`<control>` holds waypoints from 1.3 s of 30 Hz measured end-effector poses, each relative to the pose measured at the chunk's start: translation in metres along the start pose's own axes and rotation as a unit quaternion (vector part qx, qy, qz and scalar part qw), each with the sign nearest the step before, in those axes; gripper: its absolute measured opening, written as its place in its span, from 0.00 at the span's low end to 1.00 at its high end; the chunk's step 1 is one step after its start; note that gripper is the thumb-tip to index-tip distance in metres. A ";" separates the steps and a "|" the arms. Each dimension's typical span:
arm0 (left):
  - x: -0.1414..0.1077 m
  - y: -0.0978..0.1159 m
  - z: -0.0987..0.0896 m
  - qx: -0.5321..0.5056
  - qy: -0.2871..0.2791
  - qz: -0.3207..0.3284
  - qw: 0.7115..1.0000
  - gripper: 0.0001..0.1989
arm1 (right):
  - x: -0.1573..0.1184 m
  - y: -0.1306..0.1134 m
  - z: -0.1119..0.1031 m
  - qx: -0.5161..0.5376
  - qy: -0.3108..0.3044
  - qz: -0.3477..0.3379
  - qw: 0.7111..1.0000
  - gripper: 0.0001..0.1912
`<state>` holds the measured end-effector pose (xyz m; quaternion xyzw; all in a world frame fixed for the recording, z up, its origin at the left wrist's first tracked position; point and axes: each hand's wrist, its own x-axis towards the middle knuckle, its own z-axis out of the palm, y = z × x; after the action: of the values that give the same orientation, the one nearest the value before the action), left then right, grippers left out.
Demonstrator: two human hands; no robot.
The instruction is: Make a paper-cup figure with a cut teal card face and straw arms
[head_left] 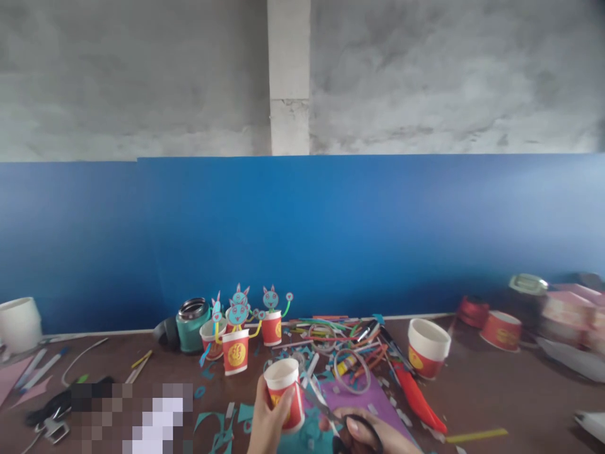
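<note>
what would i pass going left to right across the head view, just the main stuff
White cup, open teal flask, front cat-faced paper cup, paper cup in the left hand, scissors in the right hand, standing red-and-white cup, upside-down red cup.

Ahead of me a blue partition (pixel 302 233) runs across the view, with a grey wall (pixel 142 75) and a pale pillar (pixel 290 75) rising above it. To my left, an open teal flask (pixel 192 331) stands near the partition; farther left, a white cable (pixel 78 355) curves on my brown table (pixel 477 410), near a metal clasp (pixel 57 431). At far right I see blurred pink packages (pixel 567 315)
</note>
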<state>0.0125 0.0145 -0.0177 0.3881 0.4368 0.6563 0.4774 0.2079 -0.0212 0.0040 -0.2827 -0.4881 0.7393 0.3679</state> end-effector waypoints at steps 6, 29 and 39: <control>-0.002 0.002 0.002 0.019 -0.005 0.017 1.000 0.30 | -0.001 0.001 0.000 0.020 -0.024 0.039 0.999 0.33; 0.002 -0.001 -0.004 0.080 -0.041 0.057 0.994 0.26 | -0.002 -0.007 -0.003 -0.003 0.003 0.062 0.998 0.29; 0.002 -0.004 -0.010 0.185 -0.077 0.175 0.964 0.20 | 0.002 -0.003 -0.010 0.002 -0.002 0.071 0.997 0.32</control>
<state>0.0038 0.0147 -0.0241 0.5895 0.4376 0.6054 0.3072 0.2159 -0.0136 0.0028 -0.3146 -0.4657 0.7653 0.3139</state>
